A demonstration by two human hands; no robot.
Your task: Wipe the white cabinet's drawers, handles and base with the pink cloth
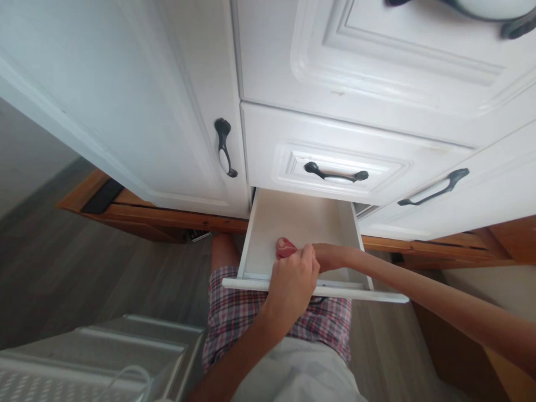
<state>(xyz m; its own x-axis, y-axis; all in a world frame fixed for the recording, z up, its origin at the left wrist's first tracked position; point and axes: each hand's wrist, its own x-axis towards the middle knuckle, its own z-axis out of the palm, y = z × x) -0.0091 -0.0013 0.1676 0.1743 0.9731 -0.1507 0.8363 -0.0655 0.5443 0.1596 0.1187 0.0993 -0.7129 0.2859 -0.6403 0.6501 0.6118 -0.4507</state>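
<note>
Over a pulled-out white drawer [293, 206], both my hands are close together near its front edge. My left hand [295, 273] is closed, its fingers curled, with its wrist above the drawer front. A small rounded red thing with a pale pink mark [285, 247] sticks out beside its knuckles; its kind cannot be made out. My right hand [325, 258] reaches in from the right and meets the left one. Its fingers are hidden behind the left hand, so I cannot tell what they grip. Inside, the visible drawer bottom is pale and bare.
Above the drawer is a closed drawer front with a dark handle [336, 174]. White cabinet doors with handles [225, 148] flank it. A wooden base rail [167, 215] runs below. At lower left stands a silvery panelled object [138, 340] with a pale cable.
</note>
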